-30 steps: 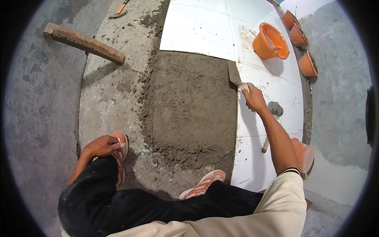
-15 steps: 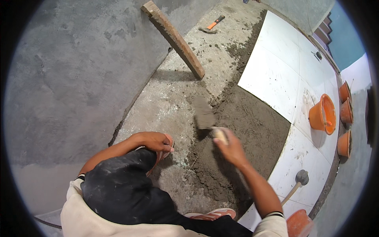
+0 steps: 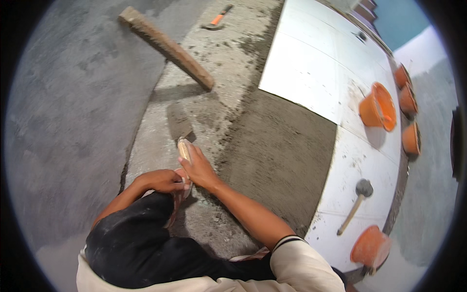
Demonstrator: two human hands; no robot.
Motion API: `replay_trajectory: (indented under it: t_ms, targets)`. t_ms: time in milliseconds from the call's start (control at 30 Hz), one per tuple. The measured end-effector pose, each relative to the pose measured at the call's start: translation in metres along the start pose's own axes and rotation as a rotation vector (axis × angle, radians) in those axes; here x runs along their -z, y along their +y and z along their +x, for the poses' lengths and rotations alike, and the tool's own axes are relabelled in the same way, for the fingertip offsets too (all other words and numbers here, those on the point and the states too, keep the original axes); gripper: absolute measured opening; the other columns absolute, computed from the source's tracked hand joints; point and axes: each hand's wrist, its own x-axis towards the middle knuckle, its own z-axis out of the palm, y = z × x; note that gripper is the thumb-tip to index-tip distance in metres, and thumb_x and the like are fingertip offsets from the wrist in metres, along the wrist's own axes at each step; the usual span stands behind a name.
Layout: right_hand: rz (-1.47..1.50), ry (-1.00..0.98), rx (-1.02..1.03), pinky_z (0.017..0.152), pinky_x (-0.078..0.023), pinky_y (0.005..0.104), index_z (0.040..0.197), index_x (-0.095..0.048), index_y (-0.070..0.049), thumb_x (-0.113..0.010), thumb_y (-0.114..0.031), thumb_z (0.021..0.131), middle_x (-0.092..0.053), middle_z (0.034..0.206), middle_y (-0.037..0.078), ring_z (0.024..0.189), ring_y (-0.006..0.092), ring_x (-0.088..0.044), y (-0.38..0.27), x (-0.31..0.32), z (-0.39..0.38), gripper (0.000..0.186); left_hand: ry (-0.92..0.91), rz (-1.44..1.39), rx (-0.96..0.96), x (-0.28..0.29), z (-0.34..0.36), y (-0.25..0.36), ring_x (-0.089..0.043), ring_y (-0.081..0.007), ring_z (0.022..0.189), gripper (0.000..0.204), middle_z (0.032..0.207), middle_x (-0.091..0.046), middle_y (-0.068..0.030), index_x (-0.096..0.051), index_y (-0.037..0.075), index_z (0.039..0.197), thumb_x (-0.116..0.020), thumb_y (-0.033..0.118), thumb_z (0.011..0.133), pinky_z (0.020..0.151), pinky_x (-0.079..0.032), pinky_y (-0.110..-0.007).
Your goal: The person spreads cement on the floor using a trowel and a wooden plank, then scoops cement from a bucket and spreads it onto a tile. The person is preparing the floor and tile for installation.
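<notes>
Person squats on the floor over a mortar bed (image 3: 272,146), knees drawn up. Right hand (image 3: 197,168) is clenched round the wooden handle of a trowel (image 3: 179,127); its flat steel blade lies nearly flush on the grey screed (image 3: 204,112) at the bed's left edge, pointing away from the body — a low angle that looks suited to smoothing rather than scooping. The right arm runs out diagonally from the lower right, elbow a little bent, wrist low.

Left hand (image 3: 163,180) is curled over the toe of a pink sandal (image 3: 181,194), just beside the right wrist — it seems to brace the squat. Whether it truly grips the sandal cannot be told.

White tiles (image 3: 316,68) already lie to the right of the dark mortar. On them: a rubber mallet (image 3: 357,202) and several orange buckets (image 3: 377,106). Farther up, a long wooden batten (image 3: 168,46) lies across the screed, and a small hammer (image 3: 216,19) beyond it.
</notes>
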Motion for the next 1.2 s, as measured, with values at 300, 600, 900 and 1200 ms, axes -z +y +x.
replay_trajectory:
  t_ms: [300,600,900,1200]
  targets:
    - [-0.195,-0.272,0.04,0.082,-0.051,0.0511,0.105,-0.067,0.003,-0.056,-0.031,0.109,-0.068,0.094,0.023,0.09,0.0464,-0.065,-0.006,0.059,-0.027,0.036,-0.031,0.159,0.107,-0.027,-0.006,-0.053,-0.074,-0.0353,0.099,0.055,0.104,-0.076,-0.0233,-0.074,-0.005,0.11,-0.069,0.049,0.098,0.087,-0.054,-0.044]
    - [0.046,-0.06,0.005,0.074,-0.051,0.0511,0.09,-0.061,0.0,-0.073,-0.029,0.099,-0.065,0.086,0.021,0.083,0.0419,-0.066,-0.043,0.146,-0.061,0.032,0.012,0.02,0.035,-0.076,0.083,-0.043,-0.074,-0.0383,0.097,0.05,0.1,-0.076,-0.0241,-0.074,-0.002,0.109,-0.072,0.046,0.094,0.083,-0.055,-0.047]
    - [-0.097,0.188,-0.446,0.078,-0.055,0.0482,0.098,-0.066,-0.003,-0.067,-0.021,0.099,-0.069,0.09,0.019,0.089,0.0417,-0.07,-0.116,0.212,-0.253,0.018,0.06,0.116,0.048,-0.041,0.01,-0.07,-0.075,-0.0395,0.085,0.046,0.089,-0.074,-0.0245,-0.072,-0.003,0.105,-0.078,0.04,0.089,0.072,-0.057,-0.048]
    - [0.476,0.65,-1.157,0.122,-0.033,0.0411,0.152,-0.053,-0.004,-0.061,-0.051,0.105,-0.054,0.154,0.021,0.147,0.0327,-0.047,-0.35,0.119,-0.466,0.067,0.013,-0.287,0.339,0.051,-0.161,0.018,-0.065,-0.0263,0.116,0.066,0.126,-0.07,-0.0215,-0.063,-0.006,0.134,-0.062,0.053,0.104,0.099,-0.052,-0.038]
